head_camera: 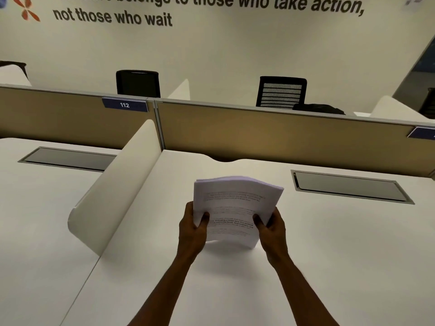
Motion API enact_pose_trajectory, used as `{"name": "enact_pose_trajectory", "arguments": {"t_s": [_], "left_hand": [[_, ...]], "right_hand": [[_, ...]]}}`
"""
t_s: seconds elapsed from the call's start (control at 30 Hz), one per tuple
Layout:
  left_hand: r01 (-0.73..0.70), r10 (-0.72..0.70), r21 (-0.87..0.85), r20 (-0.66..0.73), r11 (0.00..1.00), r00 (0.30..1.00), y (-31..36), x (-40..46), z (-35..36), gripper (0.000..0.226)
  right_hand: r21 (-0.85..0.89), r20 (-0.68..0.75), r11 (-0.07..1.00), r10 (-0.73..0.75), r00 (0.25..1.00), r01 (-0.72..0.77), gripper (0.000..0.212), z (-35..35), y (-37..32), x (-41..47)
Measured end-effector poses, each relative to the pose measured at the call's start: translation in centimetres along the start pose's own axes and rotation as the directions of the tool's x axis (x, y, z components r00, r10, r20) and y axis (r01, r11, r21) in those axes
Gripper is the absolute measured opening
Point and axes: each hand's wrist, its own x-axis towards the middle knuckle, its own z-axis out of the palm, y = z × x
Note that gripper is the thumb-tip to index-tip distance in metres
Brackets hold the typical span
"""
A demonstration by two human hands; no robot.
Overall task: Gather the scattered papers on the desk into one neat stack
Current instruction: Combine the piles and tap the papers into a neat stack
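In the lower middle of the frame the stack of papers (235, 208) is held up off the white desk (329, 255), gripped from both sides: the left hand (191, 228) closes on its left edge with the thumb laid over the printed top sheet, and the right hand (271, 228) closes on the right edge the same way. The sheets bow upward between the two grips, and the far edge in the middle of the frame fans slightly, so the pile looks only roughly squared. No loose sheets show anywhere else on the desk, which suggests the gathering is nearly done and only the tidying remains. A pile like this is likely light to moderate in weight, limp rather than stiff, and the smooth sheets will probably slide against each other if the pinch loosens. The long side edges near the lower half seem the sound place to hold, thumbs on top and fingers beneath. Tapping the bottom edge on the desk would probably even it out; pinching too hard could crease the outer sheets.
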Motion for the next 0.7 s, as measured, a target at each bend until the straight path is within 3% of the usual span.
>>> {"name": "enact_pose_trajectory", "arguments": {"t_s": [0.1,0.23,0.37,0.53,0.63,0.7], "left_hand": [[0.076,-0.076,0.007,0.027,0.997,0.997,-0.9,-0.3,0.2,0.039],[0.023,-0.021,0.053,-0.027,0.998,0.999,-0.9,-0.2,0.4,0.031],[0.114,-0.116,0.074,0.028,0.991,0.993,-2.3,-0.8,0.4,0.036],[0.074,-0.075,0.134,0.005,0.988,0.997,-1.7,-0.4,-0.4,0.026],[-0.095,0.131,0.211,-0.165,0.973,0.977,0.5,0.5,-1.6,0.072],[-0.232,0.293,0.308,-0.17,0.923,0.941,3.6,1.5,-2.6,0.097]], "right_hand": [[-0.064,0.027,0.996,0.068,0.997,-0.066,0.036,0.4,1.7,-0.5],[-0.104,0.003,0.993,0.05,0.999,-0.049,0.033,0.4,1.9,-0.4],[-0.143,0.024,0.988,0.07,0.997,-0.066,0.031,0.4,2.9,-1.2],[-0.263,0.034,0.959,-0.097,0.995,0.103,0.03,-0.7,1.3,-1.1],[-0.427,0.118,0.866,-0.233,0.965,0.262,0.026,-2.3,-0.7,-0.3],[-0.514,0.219,0.776,-0.294,0.931,0.366,0.021,-3.1,-2.6,0.3]]}}
